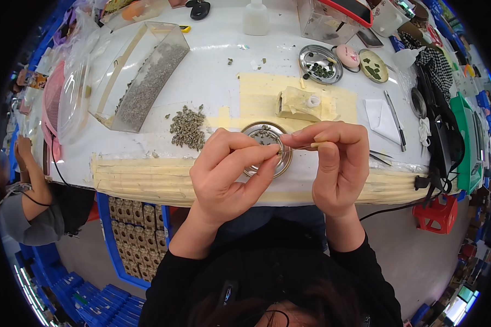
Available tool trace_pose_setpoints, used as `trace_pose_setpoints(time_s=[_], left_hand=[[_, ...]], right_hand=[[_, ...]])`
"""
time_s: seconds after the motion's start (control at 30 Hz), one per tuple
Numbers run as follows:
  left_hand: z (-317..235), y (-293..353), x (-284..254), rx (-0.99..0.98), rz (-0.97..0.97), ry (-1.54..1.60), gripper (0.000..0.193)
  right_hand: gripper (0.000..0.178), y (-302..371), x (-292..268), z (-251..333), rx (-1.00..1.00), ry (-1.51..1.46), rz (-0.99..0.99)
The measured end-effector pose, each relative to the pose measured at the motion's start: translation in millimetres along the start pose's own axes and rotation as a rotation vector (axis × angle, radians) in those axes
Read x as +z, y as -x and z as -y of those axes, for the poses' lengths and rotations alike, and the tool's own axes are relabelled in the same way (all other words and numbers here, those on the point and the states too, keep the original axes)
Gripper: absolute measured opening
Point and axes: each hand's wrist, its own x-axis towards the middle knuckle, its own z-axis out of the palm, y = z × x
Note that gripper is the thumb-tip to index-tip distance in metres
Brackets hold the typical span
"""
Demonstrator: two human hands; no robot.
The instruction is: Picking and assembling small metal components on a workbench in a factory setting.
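My left hand (pixel 229 171) is closed in a pinch on a tiny part, mostly hidden by the fingertips. Opposite it, my right hand (pixel 341 163) pinches a thin, needle-like tool (pixel 303 147) with a yellowish end. The tool points left, and its tip reaches the left fingertips. Both hands are raised over a round metal dish (pixel 281 129) with several small grey-green parts in it; the fingers cover some of the dish. Left of the dish, a loose pile of similar small parts (pixel 188 128) lies on the white table.
A clear box (pixel 153 82) of grey bits lies tilted at left. Behind the dish is a tape-wrapped block (pixel 300 104). Farther right are a metal dish of dark green pieces (pixel 321 64) and tweezers (pixel 394 117). A blue crate (pixel 110 240) stands below; another person's arm (pixel 35 180) is at left.
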Motion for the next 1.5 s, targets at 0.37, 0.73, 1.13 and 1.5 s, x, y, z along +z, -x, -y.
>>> trace_pose_setpoints(time_s=[0.37, 0.73, 1.13, 1.5], left_hand=[[0.5, -0.2, 0.1, 0.001, 0.006, 0.001, 0.023], [1.5, 0.9, -0.4, 0.028, -0.003, 0.017, 0.025], [5.9, 3.7, -1.6, 0.101, -0.006, 0.011, 0.032], [3.4, 0.4, 2.2, 0.116, -0.003, 0.004, 0.032]], right_hand=[[0.015, -11.2, -8.4, 6.9, -0.044, 0.098, -0.140], [0.011, -37.9, -26.7, -5.9, -0.220, 0.998, -0.134], [0.011, -0.6, 1.1, 10.8, 0.420, -0.121, 0.188], [0.006, 1.8, -3.3, 5.6, 0.301, 0.043, 0.097]])
